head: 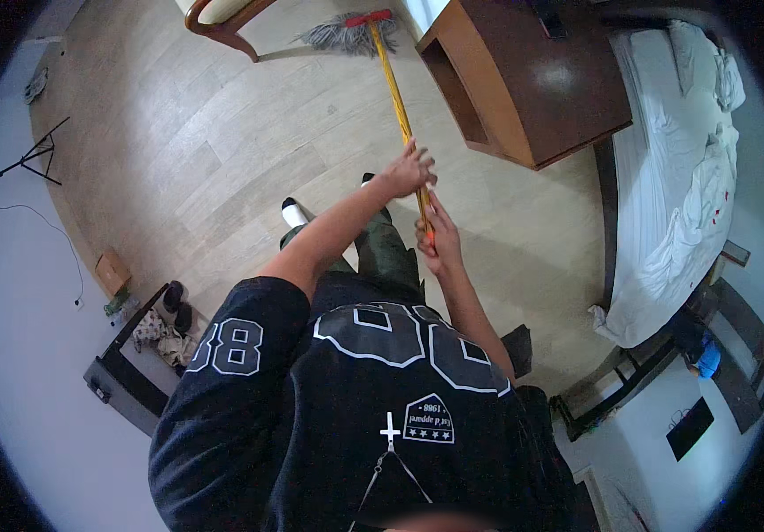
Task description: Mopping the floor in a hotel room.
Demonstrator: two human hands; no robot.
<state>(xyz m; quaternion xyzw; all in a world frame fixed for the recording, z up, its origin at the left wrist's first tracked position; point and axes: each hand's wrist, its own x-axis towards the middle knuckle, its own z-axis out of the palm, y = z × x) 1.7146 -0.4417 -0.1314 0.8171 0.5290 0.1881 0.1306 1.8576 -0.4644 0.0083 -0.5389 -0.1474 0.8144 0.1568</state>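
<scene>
A string mop (349,36) with grey strands and a red head piece lies on the tiled floor (222,126) ahead of me. Its yellow handle (393,90) slants back towards my body. My left hand (410,171) is wrapped loosely about the handle, its fingers partly spread. Lower down, near the orange-tipped end, my right hand (440,234) grips the same handle. Part of the shaft is hidden behind my fingers.
Close to the mop head are a wooden chair (222,26) and a brown wooden cabinet (521,86). A bed (661,179) with white sheets stands right. At left are a black stand (23,159), a cardboard box (113,271) and dark shoes (174,297).
</scene>
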